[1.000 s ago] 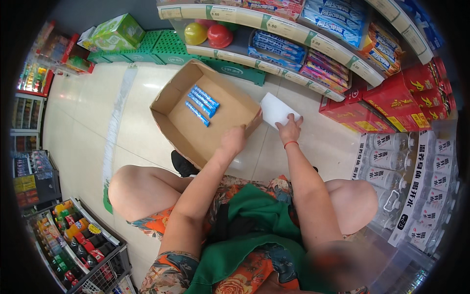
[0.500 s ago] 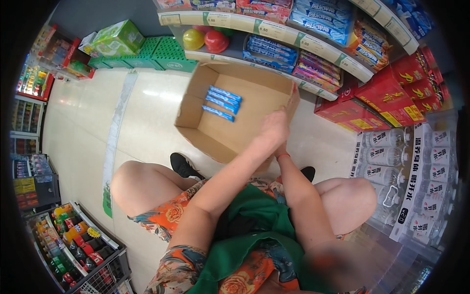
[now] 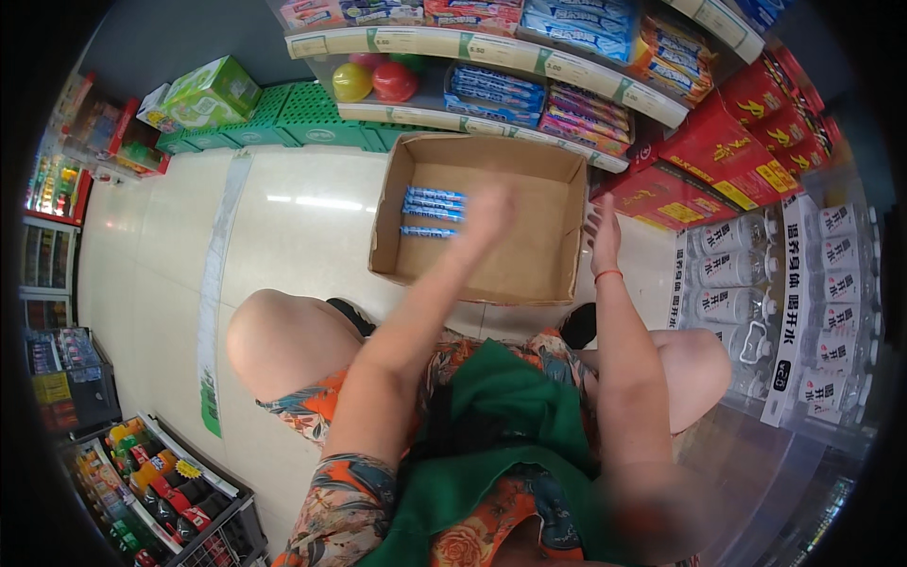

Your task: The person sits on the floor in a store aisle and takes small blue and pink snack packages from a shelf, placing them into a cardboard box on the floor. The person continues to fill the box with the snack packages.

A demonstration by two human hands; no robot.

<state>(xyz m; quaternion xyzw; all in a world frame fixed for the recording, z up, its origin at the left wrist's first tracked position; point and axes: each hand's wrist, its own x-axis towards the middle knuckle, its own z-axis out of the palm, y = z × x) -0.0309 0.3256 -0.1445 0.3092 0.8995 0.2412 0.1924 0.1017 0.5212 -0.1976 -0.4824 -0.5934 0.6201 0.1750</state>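
A shallow brown cardboard box (image 3: 534, 250) sits on the floor in front of my knees. Several slim blue candy rolls (image 3: 435, 215) lie side by side in its left half, one a little apart from the others. Over the middle of the box, just right of the rolls, is my left hand (image 3: 488, 210); motion smears its fingers, so I cannot see whether anything is in them. My right hand (image 3: 606, 234), a red band at its wrist, is upright by the box's right wall. Its fingers are apart and it holds nothing.
Shelves of candy packs (image 3: 491, 94) rise just behind the box. Red cartons (image 3: 699, 175) and bottled-water packs (image 3: 723, 283) stand at the right. Green crates (image 3: 316, 118) line the back left, and a rack of drink bottles (image 3: 161, 482) is at the lower left.
The box has turned to sit squarer to me and its right side has come nearer. My hands have parted from its right edge: the left moved left over the box, the right moved right.
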